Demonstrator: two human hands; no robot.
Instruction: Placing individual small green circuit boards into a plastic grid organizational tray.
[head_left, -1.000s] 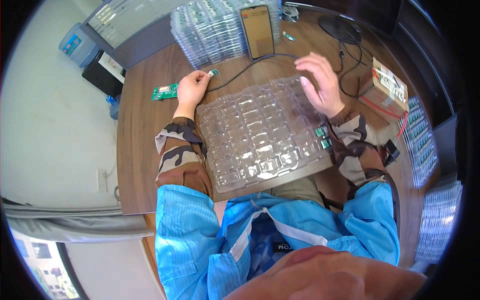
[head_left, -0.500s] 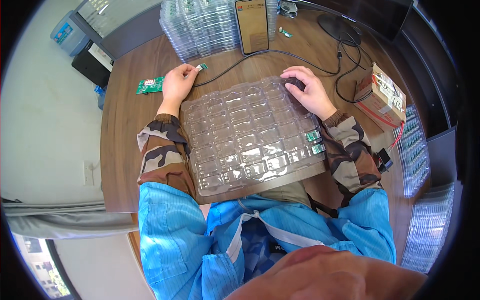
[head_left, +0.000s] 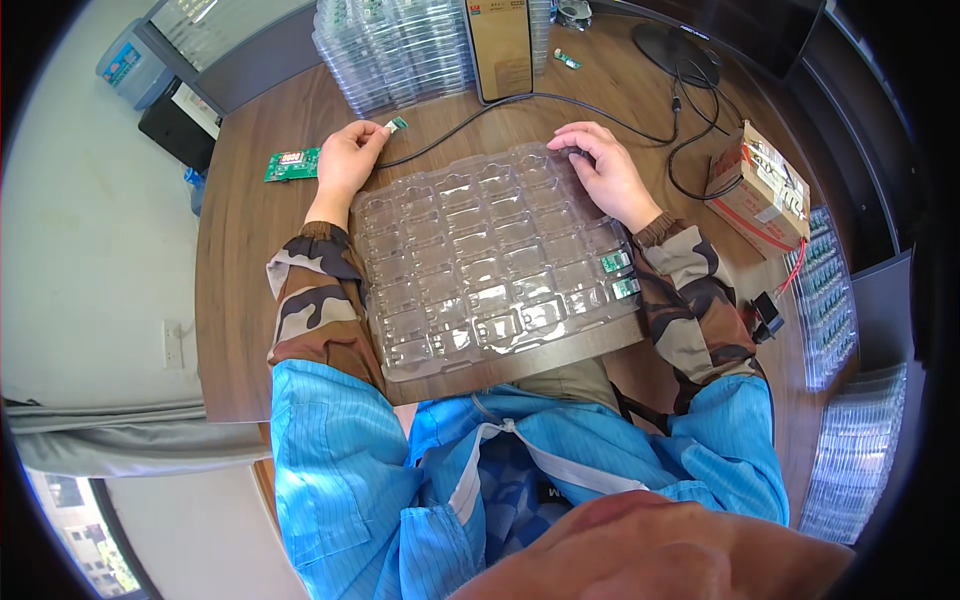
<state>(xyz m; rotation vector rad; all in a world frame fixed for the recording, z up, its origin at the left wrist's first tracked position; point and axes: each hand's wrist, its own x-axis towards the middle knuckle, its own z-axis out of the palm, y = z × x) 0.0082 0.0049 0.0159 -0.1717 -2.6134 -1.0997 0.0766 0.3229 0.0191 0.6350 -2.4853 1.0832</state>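
Observation:
My left hand (head_left: 347, 160) pinches a small green-and-white circuit board (head_left: 397, 125) between thumb and fingertips. Beside that wrist lies a larger green circuit board (head_left: 291, 165) with a lit red digit display, partly covered by the hand. In front of me is a clear plastic blister tray (head_left: 480, 262) with rows of pockets; its near edge reaches the table's front edge. Two small green boards, an upper board (head_left: 615, 262) and a lower board (head_left: 626, 288), sit in pockets at its right side. My right hand (head_left: 606, 172) is curled over the tray's far right corner, gripping it.
Stacked clear trays (head_left: 395, 60) and a phone (head_left: 500, 50) stand at the back. A black cable (head_left: 590, 108) crosses the wooden table (head_left: 250, 260). At right are a cardboard box (head_left: 760, 190), a monitor stand (head_left: 675, 52) and a filled tray (head_left: 828, 300). One loose board (head_left: 567, 60) lies behind.
The blister tray has shifted slightly left and away from me, together with my right hand. My left hand still pinches the small board; the whole view has also shifted a little.

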